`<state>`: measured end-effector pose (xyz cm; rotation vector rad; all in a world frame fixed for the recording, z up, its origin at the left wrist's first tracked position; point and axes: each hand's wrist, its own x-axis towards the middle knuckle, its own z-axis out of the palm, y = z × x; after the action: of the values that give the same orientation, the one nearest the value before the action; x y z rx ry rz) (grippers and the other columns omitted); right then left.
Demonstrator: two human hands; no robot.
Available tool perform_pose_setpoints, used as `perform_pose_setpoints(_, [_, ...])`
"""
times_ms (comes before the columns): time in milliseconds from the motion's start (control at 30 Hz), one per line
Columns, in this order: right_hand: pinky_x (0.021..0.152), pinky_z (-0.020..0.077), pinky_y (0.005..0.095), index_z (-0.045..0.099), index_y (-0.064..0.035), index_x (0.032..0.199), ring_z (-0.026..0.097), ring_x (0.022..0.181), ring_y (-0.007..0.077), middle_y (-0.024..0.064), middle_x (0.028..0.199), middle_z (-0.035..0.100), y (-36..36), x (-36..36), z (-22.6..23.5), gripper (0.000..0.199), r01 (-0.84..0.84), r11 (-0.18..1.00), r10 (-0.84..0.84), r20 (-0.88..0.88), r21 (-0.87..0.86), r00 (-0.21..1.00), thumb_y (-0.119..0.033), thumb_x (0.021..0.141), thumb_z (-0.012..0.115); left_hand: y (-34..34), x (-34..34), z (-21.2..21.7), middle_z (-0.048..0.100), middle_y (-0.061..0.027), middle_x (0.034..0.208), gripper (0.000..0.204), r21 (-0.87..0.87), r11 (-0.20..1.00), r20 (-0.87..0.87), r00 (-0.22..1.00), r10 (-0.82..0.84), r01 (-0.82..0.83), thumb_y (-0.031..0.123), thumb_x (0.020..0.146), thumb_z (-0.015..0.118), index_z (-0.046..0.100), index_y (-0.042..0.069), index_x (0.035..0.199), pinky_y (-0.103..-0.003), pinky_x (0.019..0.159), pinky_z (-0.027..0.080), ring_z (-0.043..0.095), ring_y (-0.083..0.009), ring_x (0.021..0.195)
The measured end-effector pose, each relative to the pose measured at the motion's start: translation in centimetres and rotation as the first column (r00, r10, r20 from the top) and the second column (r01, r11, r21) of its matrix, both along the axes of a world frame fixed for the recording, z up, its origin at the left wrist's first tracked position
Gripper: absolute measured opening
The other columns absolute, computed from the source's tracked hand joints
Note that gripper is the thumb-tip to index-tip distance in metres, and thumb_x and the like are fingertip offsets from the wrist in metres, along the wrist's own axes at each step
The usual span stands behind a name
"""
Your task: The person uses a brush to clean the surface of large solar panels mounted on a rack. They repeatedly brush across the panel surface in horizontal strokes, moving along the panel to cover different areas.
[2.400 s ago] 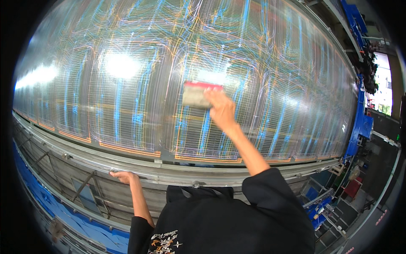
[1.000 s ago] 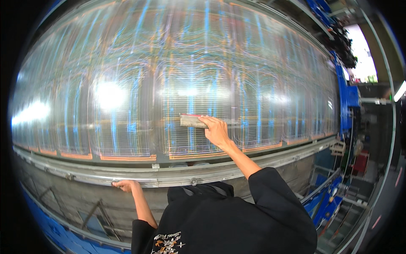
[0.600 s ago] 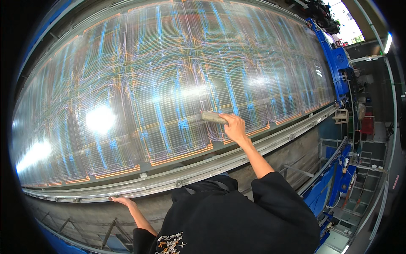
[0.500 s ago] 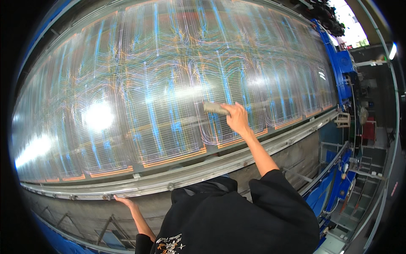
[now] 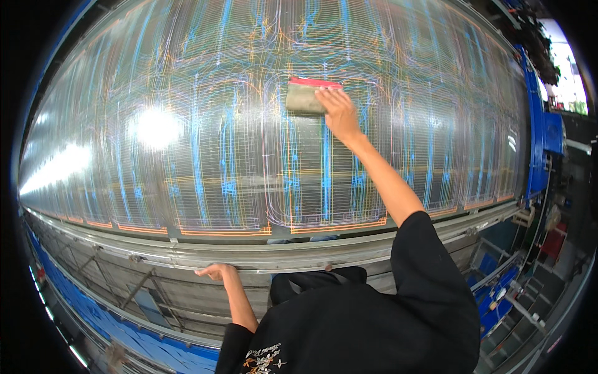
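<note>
A worker in a black top [image 5: 361, 324] leans over a long, glossy tabletop [image 5: 255, 143], the right hand [image 5: 339, 113] gripping a grey-beige pad [image 5: 304, 100] by its right end. Flat and oblong, the pad has a dull, slightly worn-looking face, a darker near edge and a bright red strip [image 5: 314, 82] running along its far side. It sits over the tabletop's middle, left of the gripping fingers, amid fine blue, violet and yellow lines; whether its underside presses on the surface cannot be told. Orange lines [image 5: 339, 229] edge the pattern on the near side, and white glare [image 5: 156, 128] flares to the left. The left hand [image 5: 218, 272] is at the near edge of a metal rail [image 5: 374, 250] fronting the tabletop; whether its grip is closed around the metal cannot be made out. Blue machinery [image 5: 551, 134] stands to the right.
</note>
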<state>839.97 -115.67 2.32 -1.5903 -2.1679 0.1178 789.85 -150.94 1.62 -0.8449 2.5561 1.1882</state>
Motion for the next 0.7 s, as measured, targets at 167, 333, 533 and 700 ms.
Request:
perform_pose_setpoints(167, [0.096, 0.0583, 0.0495, 0.08, -0.0163, 0.125, 0.076, 0.101, 0.0353, 0.018, 0.112, 0.08, 7.3, 0.5, 7.8, 0.047, 0.054, 0.951, -0.051, 0.017, -0.303, 0.999, -0.004, 0.082, 0.065, 0.3, 0.3, -0.3, 0.067, -0.04, 0.123, 0.125, -0.134, 0.982, -0.046, 0.991, 0.125, -0.13, 0.094, 0.091, 0.035, 0.07, -0.024, 0.107, -0.057, 0.094, 0.059, 0.071, -0.0482, 0.111])
perform_pose_setpoints(333, [0.089, 0.0583, 0.0507, 0.082, -0.0154, 0.12, 0.075, 0.098, 0.037, 0.0174, 0.106, 0.08, 2.4, -1.0, 6.2, 0.051, 0.078, 0.964, -0.133, -0.209, -0.254, 0.969, 0.002, 0.076, 0.065, 1.2, 1.0, 0.7, 0.062, -0.0414, 0.136, 0.124, -0.195, 0.972, -0.048, 0.991, 0.122, -0.129, 0.092, 0.094, 0.031, 0.069, -0.024, 0.117, -0.057, 0.106, 0.056, 0.064, -0.0517, 0.125])
perform_pose_setpoints(533, [0.127, 0.0348, 0.0584, 0.08, -0.0102, 0.121, 0.073, 0.123, 0.0277, 0.0111, 0.125, 0.079, -12.2, -3.5, 4.6, 0.052, -0.104, 0.97, 0.077, -0.13, -0.219, 0.989, 0.008, 0.077, 0.06, 1.3, 0.8, 0.4, 0.063, -0.0402, 0.136, 0.123, -0.201, 0.971, -0.054, 0.991, 0.119, -0.128, 0.091, 0.095, 0.031, 0.069, -0.024, 0.119, -0.055, 0.109, 0.055, 0.064, -0.0512, 0.126])
perform_pose_setpoints(700, [0.127, 0.0322, 0.0599, 0.079, -0.0153, 0.125, 0.074, 0.119, 0.0301, 0.0104, 0.124, 0.08, -1.3, 0.8, 7.5, 0.05, 0.036, 0.98, -0.048, -0.059, -0.196, 0.997, 0.003, 0.082, 0.062, 1.4, 1.1, 1.0, 0.065, -0.0401, 0.132, 0.123, -0.183, 0.968, -0.1, 0.982, 0.157, -0.174, 0.09, 0.095, 0.033, 0.068, -0.025, 0.118, -0.053, 0.108, 0.055, 0.066, -0.0509, 0.121])
